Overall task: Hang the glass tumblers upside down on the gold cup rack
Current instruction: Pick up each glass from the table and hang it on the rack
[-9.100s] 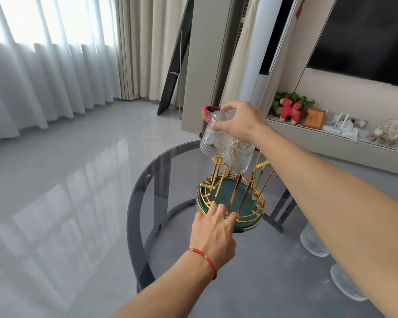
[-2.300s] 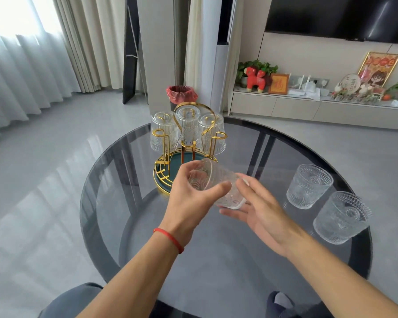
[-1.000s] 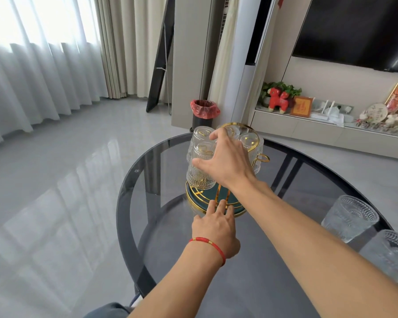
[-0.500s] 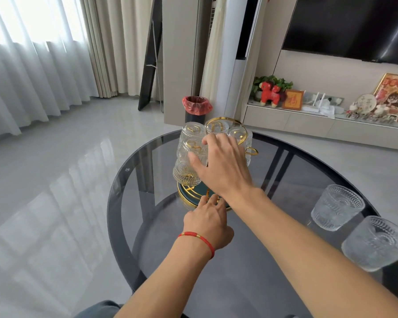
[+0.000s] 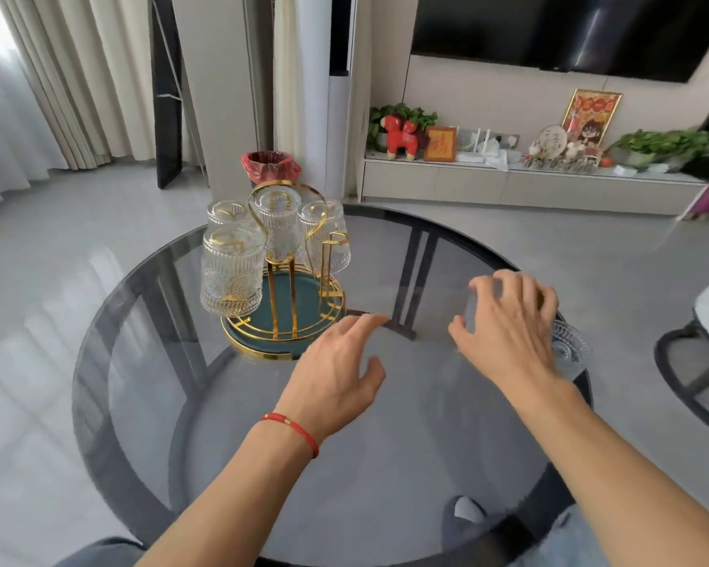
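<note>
The gold cup rack [image 5: 281,321] with its teal tray stands at the far left of the round glass table [image 5: 263,464]. Several glass tumblers hang upside down on it, the nearest one [image 5: 231,272] at the front left. One gold hook [image 5: 335,243] on its right side is bare. My left hand [image 5: 336,370] hovers open just right of the rack's base, holding nothing. My right hand [image 5: 508,325] arches with spread fingers over a tumbler [image 5: 479,306] standing on the table's right. A second tumbler [image 5: 569,347] shows beside it, mostly hidden by the hand.
A dark chair [image 5: 696,362] stands right of the table. Behind are a bin with a red liner [image 5: 270,167], a low TV cabinet [image 5: 529,186] with ornaments, and curtains at the left. My knees and a slipper show beneath the glass top.
My right hand has let go of the tumbler on the rack's front-left hook and swung right, over the tumblers on the table. My left hand has come off the rack's base.
</note>
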Action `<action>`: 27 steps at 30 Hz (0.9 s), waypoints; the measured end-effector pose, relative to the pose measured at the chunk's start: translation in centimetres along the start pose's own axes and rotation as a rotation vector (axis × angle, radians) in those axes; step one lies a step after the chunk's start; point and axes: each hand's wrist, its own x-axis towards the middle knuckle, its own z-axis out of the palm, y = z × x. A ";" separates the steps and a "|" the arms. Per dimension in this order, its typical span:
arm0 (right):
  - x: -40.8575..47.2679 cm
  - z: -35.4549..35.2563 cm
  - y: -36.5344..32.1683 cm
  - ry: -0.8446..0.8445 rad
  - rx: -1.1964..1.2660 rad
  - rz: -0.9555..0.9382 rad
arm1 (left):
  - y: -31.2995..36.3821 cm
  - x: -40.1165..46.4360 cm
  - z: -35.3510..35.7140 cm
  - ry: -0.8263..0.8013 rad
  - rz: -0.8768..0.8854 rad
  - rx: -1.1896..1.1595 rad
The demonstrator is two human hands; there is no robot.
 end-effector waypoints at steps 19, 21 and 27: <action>-0.7 -1.3 -2.5 -0.156 0.708 -0.040 | 1.3 -0.3 0.9 0.040 -0.095 -0.225; -1.7 -1.8 -3.4 -0.252 0.904 -0.060 | 1.5 -0.4 0.5 0.047 -0.117 -0.283; -3.1 -2.1 -5.1 -0.458 1.166 -0.173 | 1.3 -0.7 -0.9 0.118 -0.265 -0.346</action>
